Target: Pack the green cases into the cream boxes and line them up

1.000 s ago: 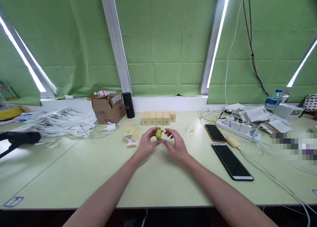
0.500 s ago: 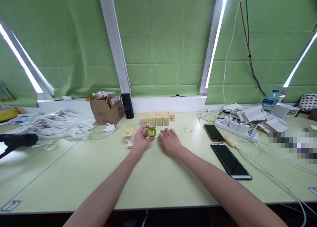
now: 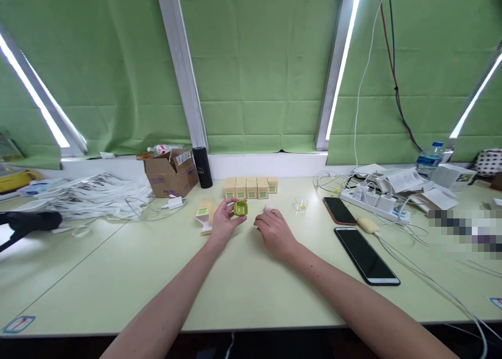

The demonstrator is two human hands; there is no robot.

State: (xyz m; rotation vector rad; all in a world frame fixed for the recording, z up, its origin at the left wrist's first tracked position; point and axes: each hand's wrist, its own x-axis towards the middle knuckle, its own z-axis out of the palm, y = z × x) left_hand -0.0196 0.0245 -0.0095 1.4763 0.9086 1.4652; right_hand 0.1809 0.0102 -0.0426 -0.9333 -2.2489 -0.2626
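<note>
My left hand [image 3: 224,220] holds a small green, square, hollow case [image 3: 240,208] between thumb and fingers, its hollow side facing me. My right hand [image 3: 275,232] is a short way to the right, low over the table, with its fingers curled. A small white piece [image 3: 268,207] shows just past those fingers, partly hidden by them; its kind is too small to make out. Beside my left hand lies an opened tan carton [image 3: 204,212] with a green label. Behind both hands stands a row of several small tan boxes [image 3: 251,188].
A clear plastic piece [image 3: 301,206] lies right of my right hand. Two phones [image 3: 366,255], a power strip [image 3: 374,205] and cables are farther right. A cardboard box [image 3: 171,176], a black cylinder [image 3: 202,167] and white straps [image 3: 90,197] are at the left.
My right hand has moved slightly right and towards me, and its fingers are more curled. The white piece now shows beyond them. My left hand keeps holding the green case.
</note>
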